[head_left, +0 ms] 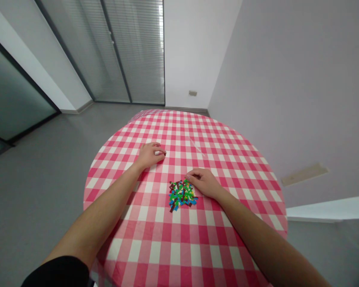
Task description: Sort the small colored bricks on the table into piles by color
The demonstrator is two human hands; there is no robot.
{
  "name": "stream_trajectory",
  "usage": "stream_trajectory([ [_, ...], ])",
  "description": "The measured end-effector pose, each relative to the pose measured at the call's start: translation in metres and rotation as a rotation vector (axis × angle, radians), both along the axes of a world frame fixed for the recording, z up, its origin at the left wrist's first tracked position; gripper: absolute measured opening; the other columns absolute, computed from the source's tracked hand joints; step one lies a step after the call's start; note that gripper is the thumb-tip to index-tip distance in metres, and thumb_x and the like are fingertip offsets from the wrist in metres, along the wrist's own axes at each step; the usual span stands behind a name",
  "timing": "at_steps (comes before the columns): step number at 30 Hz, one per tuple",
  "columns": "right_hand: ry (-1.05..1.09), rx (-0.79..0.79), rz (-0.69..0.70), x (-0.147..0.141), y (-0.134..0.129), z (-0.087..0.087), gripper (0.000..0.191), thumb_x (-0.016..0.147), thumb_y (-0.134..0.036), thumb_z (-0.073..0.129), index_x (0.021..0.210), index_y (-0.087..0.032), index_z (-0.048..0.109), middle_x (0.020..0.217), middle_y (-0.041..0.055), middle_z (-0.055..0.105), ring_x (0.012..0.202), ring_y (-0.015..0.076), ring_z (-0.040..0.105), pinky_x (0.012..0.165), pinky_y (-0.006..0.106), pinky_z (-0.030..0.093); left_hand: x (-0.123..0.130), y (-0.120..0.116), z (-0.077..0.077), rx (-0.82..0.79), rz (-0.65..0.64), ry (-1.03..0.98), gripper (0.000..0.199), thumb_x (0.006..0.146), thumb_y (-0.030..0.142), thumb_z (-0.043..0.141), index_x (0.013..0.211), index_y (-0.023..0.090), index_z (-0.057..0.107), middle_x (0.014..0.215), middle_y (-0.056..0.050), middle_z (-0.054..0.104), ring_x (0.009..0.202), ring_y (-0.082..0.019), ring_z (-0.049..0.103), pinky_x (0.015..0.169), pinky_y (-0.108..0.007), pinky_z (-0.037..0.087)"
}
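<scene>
One round table (245,167) fills the middle of the view, dressed in a red, pink and white checked tablecloth (155,239). The cloth drops over the edge at the near left, and a thin pale streak (197,146) crosses it beyond the hands. On the near half lies a small, loose pile of pieces (182,195) — green, blue, dark brown and some yellow — spread flat, some overlapping.

The left hand (152,154) rests on the cloth beyond the pile and to its left, well apart from it. Its thumb and forefinger are closed in a narrow pinch on a small dark piece (165,154). The right hand (203,181) is at the pile's far right edge, fingers curled and fingertips at the pieces; whether they grip one, I cannot tell. A black sleeve (58,273) shows on the left arm.

Around the table runs a plain grey floor (56,171). Beyond stand dark-framed glass panels with blinds (134,52), and at the left a frosted glass panel (14,87). The far wall (194,48) is pale, with a small beige plate (192,93) low down. The right wall (302,79) is plain grey — save for a beige strip (305,174) near the table.
</scene>
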State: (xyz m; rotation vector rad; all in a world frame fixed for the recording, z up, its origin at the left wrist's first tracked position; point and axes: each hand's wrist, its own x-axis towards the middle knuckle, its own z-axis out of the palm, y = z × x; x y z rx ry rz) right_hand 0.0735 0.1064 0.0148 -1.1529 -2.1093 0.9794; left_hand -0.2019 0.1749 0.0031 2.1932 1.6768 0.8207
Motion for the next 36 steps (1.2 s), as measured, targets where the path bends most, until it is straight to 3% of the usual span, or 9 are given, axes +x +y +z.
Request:
stream_trajectory([
  [8,-0.012,-0.002,0.007,0.001,0.001,-0.001,0.025,0.089,-0.034,0.055,0.076,-0.018,0.071,0.078,0.0060,0.071,0.071,0.0192,0.064,0.063,0.029,0.046,-0.001,0.001,-0.004,0.071,0.025,0.050,0.030,0.078,0.039,0.065,0.103,0.025,0.075,0.129,-0.011,0.060,0.122,-0.031,0.054,0.103,-0.049,0.040],
  [13,0.004,-0.030,0.022,0.001,0.000,0.000,0.022,0.088,-0.032,0.057,0.081,-0.018,0.072,0.080,0.0062,0.071,0.071,0.0185,0.064,0.064,0.029,0.046,-0.006,0.002,-0.007,0.054,0.022,-0.073,0.032,0.080,0.040,0.064,0.106,0.022,0.073,0.128,-0.013,0.060,0.123,-0.031,0.053,0.104,-0.049,0.041],
  [16,-0.012,-0.053,0.121,0.002,-0.001,0.004,0.016,0.083,-0.029,0.065,0.090,-0.018,0.074,0.078,0.0051,0.069,0.068,0.0162,0.061,0.062,0.027,0.045,-0.008,0.001,-0.002,0.047,-0.007,-0.159,0.031,0.081,0.037,0.064,0.106,0.020,0.072,0.124,-0.013,0.061,0.120,-0.028,0.055,0.105,-0.045,0.042],
  [22,-0.101,0.022,0.405,0.008,-0.003,0.015,0.024,0.080,-0.029,0.072,0.103,-0.023,0.075,0.087,0.0046,0.065,0.074,0.0157,0.059,0.066,0.027,0.046,0.003,-0.015,0.022,-0.064,-0.053,-0.283,0.026,0.082,0.032,0.058,0.103,0.021,0.070,0.115,-0.008,0.067,0.109,-0.024,0.060,0.095,-0.039,0.049],
  [27,-0.204,0.029,0.418,0.006,-0.007,0.022,0.026,0.078,-0.018,0.071,0.103,-0.024,0.076,0.089,0.0043,0.063,0.079,0.0165,0.059,0.069,0.028,0.046,0.026,-0.042,0.037,-0.184,-0.185,-0.260,0.020,0.082,0.026,0.059,0.095,0.019,0.071,0.098,-0.006,0.071,0.088,-0.019,0.065,0.081,-0.033,0.051],
  [31,-0.226,0.057,0.403,0.005,-0.008,0.021,0.026,0.076,-0.013,0.068,0.098,-0.023,0.077,0.086,0.0037,0.062,0.077,0.0157,0.058,0.067,0.027,0.045,0.039,-0.062,0.037,-0.306,-0.282,-0.308,0.019,0.082,0.025,0.057,0.094,0.018,0.070,0.078,-0.002,0.070,0.070,-0.015,0.063,0.065,-0.026,0.048],
  [36,-0.195,0.081,0.370,0.006,-0.007,0.017,0.021,0.077,-0.013,0.066,0.093,-0.023,0.077,0.083,0.0035,0.062,0.074,0.0160,0.058,0.065,0.027,0.044,0.032,-0.077,0.034,-0.473,-0.475,-0.202,0.015,0.078,0.021,0.059,0.082,0.018,0.072,0.077,-0.003,0.072,0.069,-0.016,0.064,0.064,-0.025,0.046],
])
